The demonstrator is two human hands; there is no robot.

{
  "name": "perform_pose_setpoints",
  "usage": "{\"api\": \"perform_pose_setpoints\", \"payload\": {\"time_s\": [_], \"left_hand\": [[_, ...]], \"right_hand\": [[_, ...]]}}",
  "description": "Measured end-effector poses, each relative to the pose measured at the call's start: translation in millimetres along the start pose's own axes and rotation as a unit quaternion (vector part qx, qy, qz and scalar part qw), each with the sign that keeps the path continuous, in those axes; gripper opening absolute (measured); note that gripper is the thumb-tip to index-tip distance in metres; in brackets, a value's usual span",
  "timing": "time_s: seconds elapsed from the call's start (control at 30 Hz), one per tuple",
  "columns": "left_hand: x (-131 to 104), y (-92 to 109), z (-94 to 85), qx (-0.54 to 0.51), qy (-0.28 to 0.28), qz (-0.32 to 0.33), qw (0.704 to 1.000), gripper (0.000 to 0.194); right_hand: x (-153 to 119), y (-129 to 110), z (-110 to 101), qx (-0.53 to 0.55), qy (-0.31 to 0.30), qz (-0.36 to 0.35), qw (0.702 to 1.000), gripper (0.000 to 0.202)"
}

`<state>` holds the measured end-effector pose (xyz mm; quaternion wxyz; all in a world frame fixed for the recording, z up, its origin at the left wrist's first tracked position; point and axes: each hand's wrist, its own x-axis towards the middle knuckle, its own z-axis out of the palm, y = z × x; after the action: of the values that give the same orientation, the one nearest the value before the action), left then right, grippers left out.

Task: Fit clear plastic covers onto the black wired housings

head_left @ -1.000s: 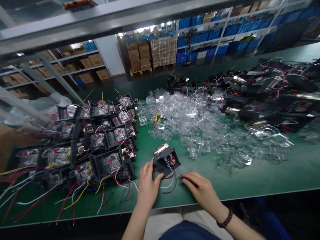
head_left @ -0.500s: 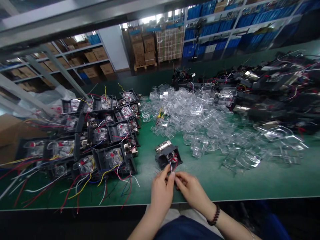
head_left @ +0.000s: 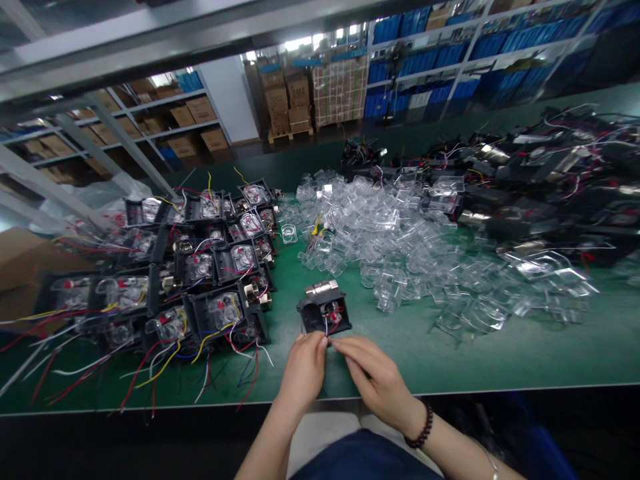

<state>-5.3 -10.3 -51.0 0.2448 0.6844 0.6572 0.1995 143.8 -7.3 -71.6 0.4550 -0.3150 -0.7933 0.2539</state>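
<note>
A dark grey plastic housing (head_left: 313,319) lies open side up before me, with red and clear parts and thin wires (head_left: 327,325) inside. A silvery metal cylindrical fitting (head_left: 321,288) sits along its far side. My left hand (head_left: 305,368) is closed at the housing's near edge, its thumb and fingers pinching the wires. My right hand (head_left: 376,381) reaches in from the right with fingers stretched out and apart, the foremost fingertip close to the left fingertips. Whether that fingertip touches a wire is hard to see.
Rows of similar wired housings (head_left: 220,313) fill the left, their loose wires trailing toward the front edge. A heap of clear plastic covers (head_left: 380,220) lies ahead and right. Beyond it are piled dark wired assemblies (head_left: 525,180). A cardboard box (head_left: 20,267) stands far left; a metal frame crosses overhead.
The housing and both hands appear slightly further left in view. My right hand's fingers have straightened from a pinch, while the left stays closed on the wires.
</note>
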Motion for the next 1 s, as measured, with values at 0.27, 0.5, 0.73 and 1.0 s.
{"api": "perform_pose_setpoints", "payload": {"time_s": [0.27,0.5,0.73,1.0], "left_hand": [[-41.6,5.2,-14.8,0.176,-0.095,-0.008,0.98,0.03],[-52.4,2.7,-23.5,0.09,-0.073,0.001,0.993,0.029],[-40.6,-0.9,-21.2,0.102,-0.023,0.028,0.994,0.029],[-17.4,2.4,-8.6,0.055,0.058,0.087,0.993,0.03]], "right_hand": [[7.0,13.1,24.4,-0.049,-0.16,-0.057,0.984,0.048],[-3.5,5.3,20.2,-0.015,-0.101,-0.121,0.987,0.04],[-4.0,2.9,17.5,0.024,-0.031,-0.014,0.999,0.021],[-3.7,4.8,12.8,0.095,0.014,0.207,0.974,0.018]]}}
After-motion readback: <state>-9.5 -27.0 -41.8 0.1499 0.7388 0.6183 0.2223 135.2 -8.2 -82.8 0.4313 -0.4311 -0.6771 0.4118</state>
